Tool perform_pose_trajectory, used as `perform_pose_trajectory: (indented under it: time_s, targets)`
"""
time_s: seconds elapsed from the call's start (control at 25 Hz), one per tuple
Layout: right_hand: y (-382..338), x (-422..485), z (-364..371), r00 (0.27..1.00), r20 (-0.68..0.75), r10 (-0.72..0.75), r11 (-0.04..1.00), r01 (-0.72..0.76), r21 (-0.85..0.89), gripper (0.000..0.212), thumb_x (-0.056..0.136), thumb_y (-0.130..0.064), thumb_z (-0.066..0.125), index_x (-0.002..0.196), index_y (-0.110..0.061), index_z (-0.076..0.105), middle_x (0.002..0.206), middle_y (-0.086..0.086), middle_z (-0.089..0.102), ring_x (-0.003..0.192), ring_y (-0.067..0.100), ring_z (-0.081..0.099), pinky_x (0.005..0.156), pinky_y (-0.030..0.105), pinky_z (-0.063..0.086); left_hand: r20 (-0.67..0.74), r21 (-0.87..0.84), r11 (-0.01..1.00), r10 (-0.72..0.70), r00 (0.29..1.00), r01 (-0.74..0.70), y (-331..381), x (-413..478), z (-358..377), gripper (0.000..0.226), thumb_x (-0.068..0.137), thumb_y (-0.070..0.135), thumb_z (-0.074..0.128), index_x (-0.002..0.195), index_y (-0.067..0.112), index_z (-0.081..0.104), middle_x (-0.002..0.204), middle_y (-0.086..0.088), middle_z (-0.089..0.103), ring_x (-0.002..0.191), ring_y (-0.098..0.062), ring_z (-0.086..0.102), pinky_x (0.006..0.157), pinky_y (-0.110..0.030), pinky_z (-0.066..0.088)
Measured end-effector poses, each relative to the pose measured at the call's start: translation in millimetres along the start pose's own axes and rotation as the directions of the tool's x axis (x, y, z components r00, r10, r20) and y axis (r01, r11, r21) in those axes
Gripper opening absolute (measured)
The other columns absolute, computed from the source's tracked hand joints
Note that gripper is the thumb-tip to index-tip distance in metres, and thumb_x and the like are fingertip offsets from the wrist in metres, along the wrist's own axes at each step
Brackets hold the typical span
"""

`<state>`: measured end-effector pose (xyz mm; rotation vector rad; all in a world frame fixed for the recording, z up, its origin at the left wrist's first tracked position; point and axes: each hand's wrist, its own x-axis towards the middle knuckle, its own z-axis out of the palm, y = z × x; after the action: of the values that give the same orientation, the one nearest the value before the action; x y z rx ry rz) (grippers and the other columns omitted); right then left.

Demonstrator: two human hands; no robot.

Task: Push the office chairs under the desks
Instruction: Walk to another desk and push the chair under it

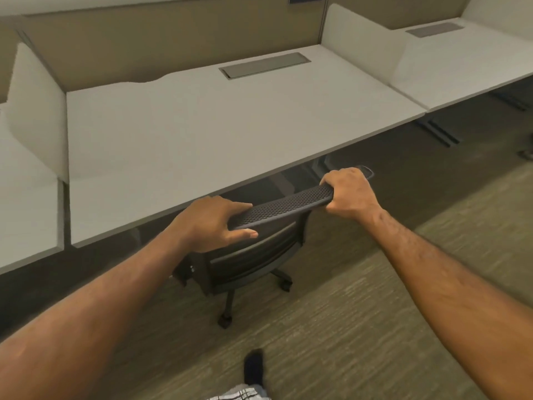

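Observation:
A black mesh-backed office chair (259,255) stands at the front edge of a pale desk (202,125), its seat mostly hidden beneath the desktop. Its curved top rail (288,204) runs between my hands. My left hand (213,223) grips the rail's left end, fingers over the top and thumb below. My right hand (350,193) is closed around the rail's right end. The chair's wheeled base (227,316) shows on the carpet below the backrest.
White divider panels (34,111) separate this desk from neighbouring desks on the left and right (461,62). A grey cable hatch (264,64) lies in the desktop. Desk legs (438,131) stand on the carpet at right. My dark foot (253,368) is near the bottom edge.

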<state>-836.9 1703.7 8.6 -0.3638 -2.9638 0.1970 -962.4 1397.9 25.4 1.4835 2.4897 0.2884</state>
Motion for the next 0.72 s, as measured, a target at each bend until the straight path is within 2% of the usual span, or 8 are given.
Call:
perform_pose_trajectory:
  time_s: [0.08, 0.16, 0.32, 0.44, 0.52, 0.56, 0.64, 0.72]
  targets:
    - [9.5, 10.0, 3.1, 1.0, -0.01, 0.018, 1.0, -0.018, 0.021, 0.066, 0.059, -0.069, 0.04, 0.095, -0.022, 0.069, 0.084, -0.008, 0.057, 0.085, 0.014, 0.052, 0.1, 0.044, 0.043, -0.011, 0.015, 1.0, 0.003, 1.0, -0.003, -5.7, 14.5, 0.5, 0.085, 0.084, 0.084, 0.047, 0.149, 0.03, 0.051, 0.143, 0.006, 0.062, 0.126, -0.021, 0.059, 0.095, -0.033, 0.045]
    - [17.2, 23.2, 4.9, 0.999, -0.016, 0.03, 0.999, -0.03, 0.019, 0.052, 0.062, -0.059, 0.055, 0.096, -0.022, 0.069, 0.085, -0.008, 0.055, 0.086, 0.015, 0.055, 0.102, 0.046, 0.043, -0.024, 0.031, 1.0, 0.0, 1.0, 0.0, -12.3, 28.3, 2.3, 0.087, 0.081, 0.086, 0.04, 0.149, 0.032, 0.05, 0.143, 0.008, 0.062, 0.127, -0.02, 0.059, 0.093, -0.032, 0.044]
    - [40.3, 46.7, 11.0, 0.999, -0.022, 0.032, 0.999, -0.032, -0.023, 0.042, 0.067, -0.041, 0.075, 0.103, -0.022, 0.067, 0.094, -0.002, 0.065, 0.097, 0.023, 0.062, 0.105, 0.047, 0.04, -0.049, 0.023, 1.0, -0.002, 0.999, 0.004, -20.2, 60.8, 5.8, 0.089, 0.078, 0.089, 0.034, 0.147, 0.034, 0.051, 0.141, 0.011, 0.063, 0.123, -0.017, 0.06, 0.091, -0.032, 0.044]
    - [56.0, 65.3, 9.6, 0.999, -0.019, 0.036, 0.998, -0.037, -0.045, 0.054, 0.063, -0.048, 0.059, 0.108, -0.021, 0.069, 0.1, 0.001, 0.07, 0.1, 0.024, 0.063, 0.107, 0.049, 0.038, 0.007, -0.065, 0.995, -0.077, 0.997, 0.077, -24.3, 92.4, 4.4, 0.093, 0.07, 0.096, 0.032, 0.14, 0.039, 0.053, 0.129, 0.013, 0.067, 0.109, -0.013, 0.061, 0.083, -0.032, 0.045]
    - [70.0, 82.6, 6.7, 1.0, 0.006, 0.008, 0.998, -0.008, -0.068, 0.059, 0.064, -0.056, 0.053, 0.109, -0.023, 0.07, 0.099, -0.001, 0.07, 0.099, 0.024, 0.064, 0.105, 0.048, 0.039, 0.065, -0.079, 0.987, -0.132, 0.989, 0.137, -25.8, 114.1, 2.7, 0.1, 0.064, 0.103, 0.03, 0.139, 0.041, 0.052, 0.127, 0.014, 0.067, 0.104, -0.013, 0.06, 0.084, -0.034, 0.045]
    - [78.6, 90.8, 4.4, 0.999, 0.03, -0.029, 0.997, 0.032, -0.076, 0.064, 0.065, -0.067, 0.051, 0.108, -0.024, 0.071, 0.097, -0.002, 0.071, 0.096, 0.023, 0.065, 0.101, 0.046, 0.042, 0.082, -0.081, 0.983, -0.156, 0.984, 0.162, -26.1, 123.6, 1.9, 0.103, 0.061, 0.105, 0.028, 0.138, 0.042, 0.052, 0.126, 0.013, 0.067, 0.104, -0.014, 0.06, 0.086, -0.035, 0.046]
    - [97.6, 109.3, -0.8, 0.982, 0.128, -0.143, 0.983, 0.155, -0.096, 0.088, 0.064, -0.094, 0.041, 0.11, -0.026, 0.072, 0.095, -0.005, 0.072, 0.09, 0.02, 0.066, 0.09, 0.04, 0.051, 0.092, -0.095, 0.973, -0.203, 0.975, 0.211, -26.2, 140.5, -0.1, 0.108, 0.056, 0.109, 0.025, 0.138, 0.043, 0.053, 0.129, 0.014, 0.066, 0.108, -0.014, 0.06, 0.09, -0.037, 0.045]
    - [117.5, 127.0, -4.6, 0.95, 0.217, -0.224, 0.969, 0.242, -0.058, 0.105, 0.063, -0.107, 0.026, 0.113, -0.026, 0.071, 0.098, -0.006, 0.073, 0.088, 0.018, 0.066, 0.081, 0.037, 0.053, 0.095, -0.117, 0.958, -0.253, 0.963, 0.263, -21.0, 154.2, -0.1, 0.108, 0.055, 0.109, 0.026, 0.137, 0.045, 0.054, 0.131, 0.015, 0.065, 0.109, -0.014, 0.059, 0.089, -0.037, 0.044]
